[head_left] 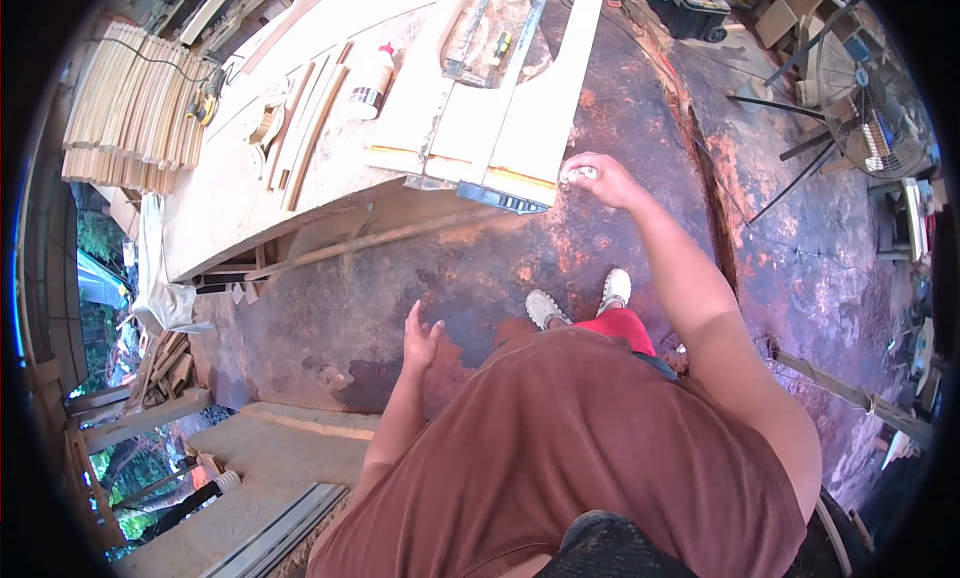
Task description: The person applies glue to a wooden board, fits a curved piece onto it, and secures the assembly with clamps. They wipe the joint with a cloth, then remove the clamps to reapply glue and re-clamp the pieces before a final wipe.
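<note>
My right hand (602, 180) is closed around a small white crumpled wad (578, 175), close to the front right corner of a pale wooden board (545, 108). Bar clamps lie across the board; the dark jaw of one clamp (500, 197) sits at its front edge. An orange-brown line runs along that edge. My left hand (422, 340) hangs low over the floor with its fingers apart, holding nothing. A white bottle with a red cap (372, 83) lies on the worktable (235, 203), left of the board.
Thin wooden strips (315, 128) lie beside the bottle, and a stack of slats (135, 103) stands at the far left. A yellow-handled tool (501, 48) rests among the clamps. A fan (880, 133) stands at right. A long groove (715, 198) crosses the stained floor.
</note>
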`<state>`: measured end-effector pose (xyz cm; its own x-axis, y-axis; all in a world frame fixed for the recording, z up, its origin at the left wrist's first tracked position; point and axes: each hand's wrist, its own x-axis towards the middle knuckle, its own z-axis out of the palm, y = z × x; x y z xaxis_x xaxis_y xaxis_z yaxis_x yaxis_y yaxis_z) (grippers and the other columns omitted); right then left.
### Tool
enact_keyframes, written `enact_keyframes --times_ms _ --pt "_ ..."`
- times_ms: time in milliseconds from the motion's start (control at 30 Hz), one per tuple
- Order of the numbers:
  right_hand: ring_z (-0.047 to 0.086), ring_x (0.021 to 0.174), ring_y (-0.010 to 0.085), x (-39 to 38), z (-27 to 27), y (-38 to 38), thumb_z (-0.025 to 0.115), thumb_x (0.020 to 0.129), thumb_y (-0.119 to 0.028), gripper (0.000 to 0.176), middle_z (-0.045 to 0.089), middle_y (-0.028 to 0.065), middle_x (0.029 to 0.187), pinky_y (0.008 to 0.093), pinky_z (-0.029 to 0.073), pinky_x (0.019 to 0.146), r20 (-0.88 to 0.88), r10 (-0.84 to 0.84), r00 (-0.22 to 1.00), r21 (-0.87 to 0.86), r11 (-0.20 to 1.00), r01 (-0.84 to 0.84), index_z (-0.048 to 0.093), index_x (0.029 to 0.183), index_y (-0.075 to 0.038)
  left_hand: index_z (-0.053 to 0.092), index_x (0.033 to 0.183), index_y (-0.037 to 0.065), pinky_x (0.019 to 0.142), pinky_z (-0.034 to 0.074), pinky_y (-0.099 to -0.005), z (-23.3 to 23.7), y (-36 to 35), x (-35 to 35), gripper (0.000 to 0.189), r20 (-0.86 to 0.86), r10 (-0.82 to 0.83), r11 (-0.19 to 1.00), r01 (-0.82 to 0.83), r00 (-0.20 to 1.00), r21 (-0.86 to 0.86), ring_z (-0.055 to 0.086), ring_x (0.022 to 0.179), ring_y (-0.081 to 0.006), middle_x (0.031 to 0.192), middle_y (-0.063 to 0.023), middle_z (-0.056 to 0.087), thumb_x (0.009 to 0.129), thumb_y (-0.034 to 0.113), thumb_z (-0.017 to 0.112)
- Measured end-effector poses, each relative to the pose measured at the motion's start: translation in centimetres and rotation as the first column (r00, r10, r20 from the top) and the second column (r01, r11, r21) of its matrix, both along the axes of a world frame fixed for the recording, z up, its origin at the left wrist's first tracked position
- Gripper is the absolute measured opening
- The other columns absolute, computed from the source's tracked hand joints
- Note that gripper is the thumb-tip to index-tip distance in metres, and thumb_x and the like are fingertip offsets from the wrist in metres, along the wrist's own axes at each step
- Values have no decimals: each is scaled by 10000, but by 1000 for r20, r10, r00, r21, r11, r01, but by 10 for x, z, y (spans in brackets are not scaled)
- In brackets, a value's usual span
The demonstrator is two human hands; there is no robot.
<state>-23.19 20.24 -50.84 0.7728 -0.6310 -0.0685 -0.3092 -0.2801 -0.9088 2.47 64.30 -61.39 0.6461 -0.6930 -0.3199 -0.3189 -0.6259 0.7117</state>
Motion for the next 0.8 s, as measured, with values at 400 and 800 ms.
enact_keyframes --times_ms 400,800 --pt "605 825 120 0 -40 29 628 849 -42 163 668 49 878 293 493 745 77 -263 962 51 964 260 636 1012 -44 329 1445 68 955 477 -391 3 -7 1 737 -42 28 1000 -27 999 12 561 1130 -316 1378 -201 423 821 170 708" --pt "605 873 136 2 -50 50 667 855 -91 109 664 44 914 311 481 812 42 -146 988 -103 983 149 654 960 -63 332 1447 72 944 481 -385 -24 1 9 789 0 -11 1000 11 1000 22 582 1106 -311 1382 -216 429 807 283 742"
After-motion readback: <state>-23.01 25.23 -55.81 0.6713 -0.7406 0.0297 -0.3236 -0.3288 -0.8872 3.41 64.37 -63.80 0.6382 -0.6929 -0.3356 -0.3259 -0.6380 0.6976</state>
